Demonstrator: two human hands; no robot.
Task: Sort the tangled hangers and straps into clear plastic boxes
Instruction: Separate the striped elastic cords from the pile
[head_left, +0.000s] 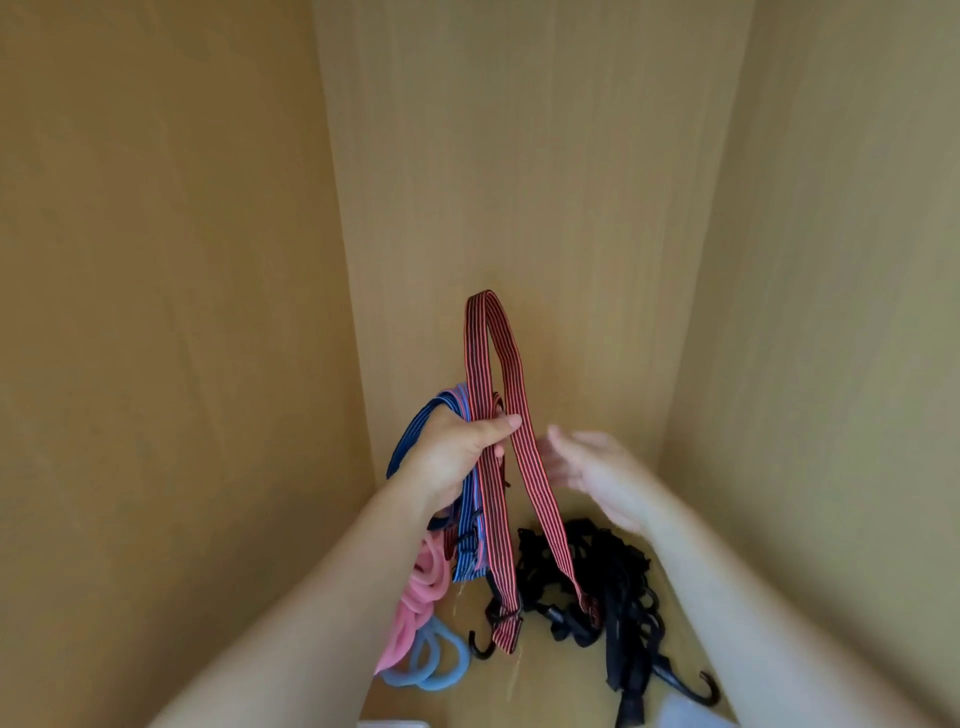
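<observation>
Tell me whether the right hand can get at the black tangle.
Probably yes. The right hand is open and empty, above the black tangle; only the red strap, gripped by the left hand, hangs partly across its left side.

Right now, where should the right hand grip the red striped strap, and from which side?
Probably pinch the red striped strap on its free right length, just below the left hand, coming from the right. That length hangs flat and apart from the bundle, and the open right hand is beside it.
</observation>
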